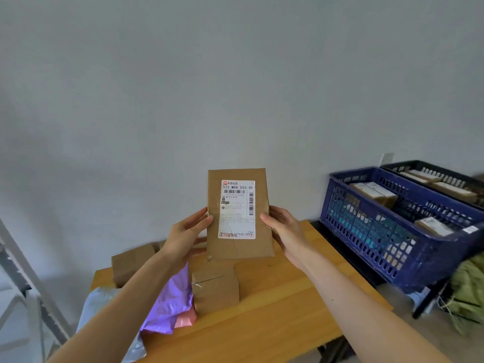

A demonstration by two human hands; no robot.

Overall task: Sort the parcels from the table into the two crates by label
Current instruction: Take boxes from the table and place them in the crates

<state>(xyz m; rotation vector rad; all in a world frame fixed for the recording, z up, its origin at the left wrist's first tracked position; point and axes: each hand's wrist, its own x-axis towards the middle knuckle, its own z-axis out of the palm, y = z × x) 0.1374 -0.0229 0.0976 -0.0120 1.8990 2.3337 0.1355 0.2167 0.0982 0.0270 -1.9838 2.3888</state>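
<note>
the label on the held parcel has lower print too small to read, the left hand and right hand are partly hidden behind it, and the black crate runs off the right edge.

wall: plain pale grey | wall socket: right | table: light wood | metal frame: left

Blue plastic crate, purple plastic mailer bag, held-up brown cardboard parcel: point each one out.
Blue plastic crate (372, 231), head view, near slotted wall.
Purple plastic mailer bag (172, 310), head view, crinkled middle.
Brown cardboard parcel (237, 247), head view, bare cardboard below label.
</note>
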